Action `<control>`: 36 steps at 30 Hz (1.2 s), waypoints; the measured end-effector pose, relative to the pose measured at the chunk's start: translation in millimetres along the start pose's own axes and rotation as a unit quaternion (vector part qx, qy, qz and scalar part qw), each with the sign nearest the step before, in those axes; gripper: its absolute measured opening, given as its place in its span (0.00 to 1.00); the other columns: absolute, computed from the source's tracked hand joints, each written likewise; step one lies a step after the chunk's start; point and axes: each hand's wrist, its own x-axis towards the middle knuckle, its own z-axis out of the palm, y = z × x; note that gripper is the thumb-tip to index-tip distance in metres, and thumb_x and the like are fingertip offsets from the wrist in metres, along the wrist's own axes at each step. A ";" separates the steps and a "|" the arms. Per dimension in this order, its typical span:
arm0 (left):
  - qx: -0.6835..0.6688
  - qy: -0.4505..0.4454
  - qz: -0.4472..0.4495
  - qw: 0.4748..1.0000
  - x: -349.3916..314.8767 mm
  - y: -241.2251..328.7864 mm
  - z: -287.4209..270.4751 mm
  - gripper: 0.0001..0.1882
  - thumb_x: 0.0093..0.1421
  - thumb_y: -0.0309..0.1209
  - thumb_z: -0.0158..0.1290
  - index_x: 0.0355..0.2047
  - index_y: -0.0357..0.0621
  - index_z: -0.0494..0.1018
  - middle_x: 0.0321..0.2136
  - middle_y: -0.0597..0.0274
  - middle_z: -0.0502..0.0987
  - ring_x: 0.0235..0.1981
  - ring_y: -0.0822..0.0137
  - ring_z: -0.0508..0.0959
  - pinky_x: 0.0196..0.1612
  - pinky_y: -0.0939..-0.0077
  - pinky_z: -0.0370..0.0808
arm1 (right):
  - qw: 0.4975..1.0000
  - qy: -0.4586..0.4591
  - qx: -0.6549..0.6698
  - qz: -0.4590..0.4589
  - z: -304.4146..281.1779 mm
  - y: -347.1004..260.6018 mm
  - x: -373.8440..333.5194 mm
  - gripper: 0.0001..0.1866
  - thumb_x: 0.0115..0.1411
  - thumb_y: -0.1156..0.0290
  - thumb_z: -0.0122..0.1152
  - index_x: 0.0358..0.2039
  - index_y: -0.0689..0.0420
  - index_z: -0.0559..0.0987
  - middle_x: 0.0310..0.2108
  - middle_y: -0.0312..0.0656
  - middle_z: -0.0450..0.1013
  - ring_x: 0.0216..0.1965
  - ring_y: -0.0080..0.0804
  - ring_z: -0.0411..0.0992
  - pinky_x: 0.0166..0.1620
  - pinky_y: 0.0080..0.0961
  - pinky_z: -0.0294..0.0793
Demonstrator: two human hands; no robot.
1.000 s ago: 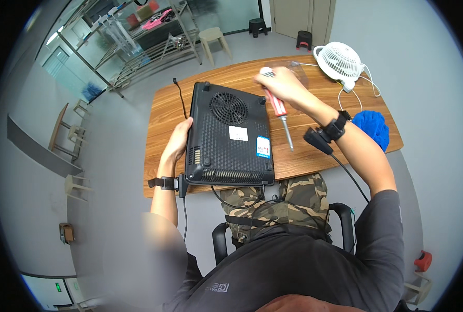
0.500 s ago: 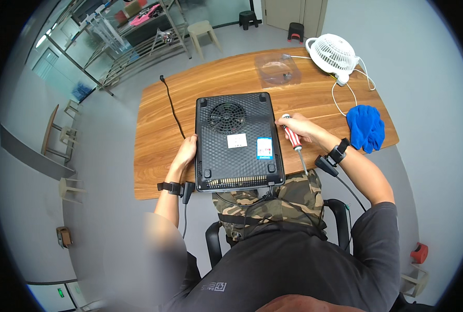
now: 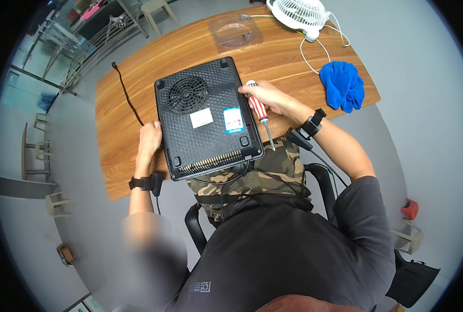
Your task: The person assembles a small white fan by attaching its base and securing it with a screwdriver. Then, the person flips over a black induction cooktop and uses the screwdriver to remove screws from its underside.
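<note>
A black induction cooker (image 3: 190,138) lies bottom up at the table's front edge, its round fan grille, feet and two stickers showing. My left hand (image 3: 150,139) is closed at its left edge, with the fingertips partly hidden at the side. On the other side, my right hand (image 3: 273,99) wraps round a screwdriver (image 3: 259,107) with a red and white striped handle. The metal shaft slants down past the cooker's front right corner toward my lap. My right thumb and forefinger reach the cooker's right edge.
A black cord (image 3: 127,96) lies on the wooden table (image 3: 122,156) to the left. Farther back are a clear plastic tray (image 3: 226,34) with small parts and a white fan (image 3: 299,13) with its cable. A blue cloth (image 3: 341,86) is bunched at the right.
The whole view has turned and shifted, so the table, cooker and hands appear farther left and higher. Both hands keep their places at the cooker, and the screwdriver stays in the right.
</note>
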 end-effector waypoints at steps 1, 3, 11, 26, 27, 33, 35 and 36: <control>0.015 0.025 0.024 0.999 3.0 -7.4 8.2 0.30 0.75 0.42 0.38 0.35 0.21 0.77 0.29 0.26 0.80 0.35 0.35 0.84 0.43 0.48 0.78 | 1.000 0.007 0.014 -0.005 -3.4 3.1 1.7 0.17 0.66 0.56 0.63 0.37 0.59 0.79 0.23 0.38 0.76 0.22 0.24 0.74 0.24 0.22 0.72; -0.025 -0.027 -0.028 0.999 -0.8 12.1 -3.0 0.30 0.76 0.41 0.38 0.33 0.22 0.77 0.27 0.30 0.80 0.30 0.39 0.84 0.38 0.50 0.80 | 0.999 0.010 0.044 -0.025 -8.4 2.4 3.2 0.16 0.66 0.56 0.63 0.37 0.58 0.80 0.23 0.38 0.76 0.21 0.23 0.74 0.24 0.22 0.71; -0.024 0.017 -0.020 0.999 -12.3 28.8 -12.3 0.25 0.74 0.37 0.38 0.38 0.25 0.76 0.26 0.31 0.80 0.27 0.41 0.85 0.36 0.50 0.82 | 1.000 -0.011 0.005 -0.023 -3.1 7.8 8.5 0.14 0.66 0.59 0.64 0.35 0.59 0.79 0.22 0.36 0.75 0.21 0.21 0.73 0.24 0.21 0.70; -0.001 0.004 -0.034 0.999 -8.8 24.4 -9.5 0.21 0.72 0.35 0.42 0.39 0.27 0.77 0.31 0.27 0.80 0.35 0.34 0.83 0.43 0.45 0.79 | 0.952 -0.084 -0.137 -0.260 32.9 -34.4 -71.3 0.14 0.69 0.63 0.63 0.30 0.57 0.74 0.19 0.32 0.72 0.20 0.16 0.70 0.25 0.19 0.67; 0.004 0.006 -0.039 0.999 -7.6 22.2 -8.1 0.21 0.72 0.35 0.42 0.39 0.27 0.77 0.31 0.27 0.80 0.36 0.33 0.83 0.43 0.45 0.79 | 0.952 -0.087 -0.150 -0.253 35.9 -41.8 -79.2 0.14 0.69 0.64 0.64 0.30 0.57 0.73 0.21 0.32 0.72 0.21 0.16 0.70 0.25 0.20 0.67; 0.039 0.054 -0.006 0.998 -15.8 26.1 -8.6 0.21 0.71 0.36 0.43 0.39 0.29 0.79 0.35 0.27 0.80 0.41 0.31 0.81 0.47 0.43 0.78 | 0.923 -0.102 -0.167 -0.332 44.0 -44.5 -89.6 0.14 0.68 0.65 0.66 0.31 0.57 0.72 0.23 0.32 0.73 0.22 0.16 0.71 0.26 0.21 0.69; 0.033 0.055 -0.011 0.998 -17.7 27.8 -9.6 0.21 0.71 0.37 0.43 0.39 0.29 0.79 0.35 0.27 0.80 0.41 0.31 0.81 0.47 0.43 0.78 | 0.919 -0.104 -0.169 -0.342 45.1 -44.3 -91.0 0.14 0.68 0.65 0.66 0.31 0.57 0.72 0.24 0.31 0.72 0.22 0.17 0.71 0.26 0.20 0.69; 0.029 0.054 -0.015 0.998 -17.5 27.4 -9.1 0.21 0.71 0.36 0.43 0.39 0.29 0.79 0.35 0.27 0.80 0.41 0.31 0.81 0.47 0.44 0.78 | 0.920 -0.103 -0.163 -0.342 45.7 -43.1 -91.1 0.14 0.68 0.65 0.67 0.31 0.57 0.72 0.24 0.31 0.72 0.23 0.17 0.72 0.26 0.20 0.69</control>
